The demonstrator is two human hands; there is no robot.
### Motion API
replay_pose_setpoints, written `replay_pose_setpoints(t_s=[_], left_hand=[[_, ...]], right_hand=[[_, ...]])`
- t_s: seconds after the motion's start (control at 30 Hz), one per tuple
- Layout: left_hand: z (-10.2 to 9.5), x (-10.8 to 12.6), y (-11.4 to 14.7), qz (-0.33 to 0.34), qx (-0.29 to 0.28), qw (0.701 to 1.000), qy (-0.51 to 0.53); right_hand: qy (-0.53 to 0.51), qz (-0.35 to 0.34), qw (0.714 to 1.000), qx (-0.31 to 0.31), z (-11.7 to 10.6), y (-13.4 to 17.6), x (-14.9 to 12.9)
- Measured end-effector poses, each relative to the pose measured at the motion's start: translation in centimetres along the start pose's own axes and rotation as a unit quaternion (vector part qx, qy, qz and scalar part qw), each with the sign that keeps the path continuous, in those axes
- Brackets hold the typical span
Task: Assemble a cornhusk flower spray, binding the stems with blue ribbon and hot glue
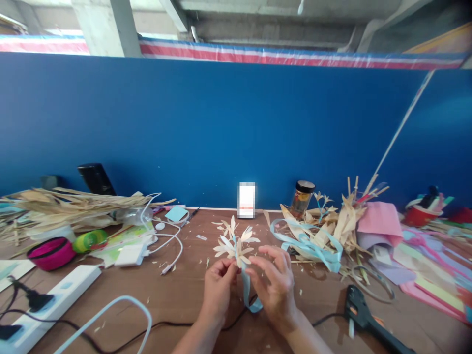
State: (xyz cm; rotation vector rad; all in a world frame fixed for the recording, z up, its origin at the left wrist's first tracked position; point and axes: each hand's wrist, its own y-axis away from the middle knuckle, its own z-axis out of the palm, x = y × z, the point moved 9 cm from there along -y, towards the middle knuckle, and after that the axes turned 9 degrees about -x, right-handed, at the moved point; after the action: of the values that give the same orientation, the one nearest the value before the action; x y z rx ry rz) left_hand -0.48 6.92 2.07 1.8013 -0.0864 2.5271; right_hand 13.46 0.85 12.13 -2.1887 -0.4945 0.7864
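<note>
My left hand (218, 289) has its thumb and forefinger closed in a pinch at the base of a flower spray (240, 251), whose pale, dry petals fan out around a light-blue stem just above my fingertips. A light-blue ribbon (246, 290) hangs below the petals, between my hands, and curls on the brown table (177, 300). My right hand (278, 285) is partly open, fingers bent and thumb apart from the forefinger, right beside the lower petals; whether it touches them I cannot tell.

From the far left, I have a white power strip (79, 287) with black plugs in it, then a pink pouch (51, 254) and a long pile of dried husks (73, 200) behind. A white adapter (131, 255) lies next, its white cable (179, 253) bending towards the middle. Straight ahead of me, a small blurred-out white rectangle stands against the blue partition (221, 123). Past it come a black-lidded jar (301, 199), more husks with a tangle of light-blue ribbon across them, and a black glue gun (359, 309) near my right forearm. Pink paper (379, 223) and a red cup (422, 216) holding pens finish the far right.
</note>
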Motion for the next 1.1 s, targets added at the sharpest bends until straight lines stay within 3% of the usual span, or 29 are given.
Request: replay_pose_setpoints(t_s=[0.17,0.53,0.77,0.97,1.03,1.1], left_hand=[[0.8,1.7,0.7,0.062,-0.005,0.993,-0.102],[1.1,2.8,1.5,0.119,0.007,0.967,-0.224],[0.5,2.1,1.2,0.101,0.019,0.977,-0.189],[0.4,1.6,1.1,0.079,0.010,0.984,-0.157],[0.5,1.4,0.9,0.073,-0.002,0.990,-0.121],[0.6,1.2,0.7,0.063,-0.009,0.994,-0.088]], right_hand=[[-0.036,0.070,0.996,0.046,-1.0,0.0,1.0],[-0.029,0.075,0.996,0.047,-0.6,0.0,0.5],[-0.002,-0.003,1.000,-0.010,0.5,0.2,-1.9],[0.007,-0.001,0.999,-0.043,0.9,-0.1,-2.0],[-0.022,-0.002,0.998,-0.056,0.9,-0.1,-1.8],[-0.078,0.026,0.996,-0.027,0.1,0.0,-0.9]])
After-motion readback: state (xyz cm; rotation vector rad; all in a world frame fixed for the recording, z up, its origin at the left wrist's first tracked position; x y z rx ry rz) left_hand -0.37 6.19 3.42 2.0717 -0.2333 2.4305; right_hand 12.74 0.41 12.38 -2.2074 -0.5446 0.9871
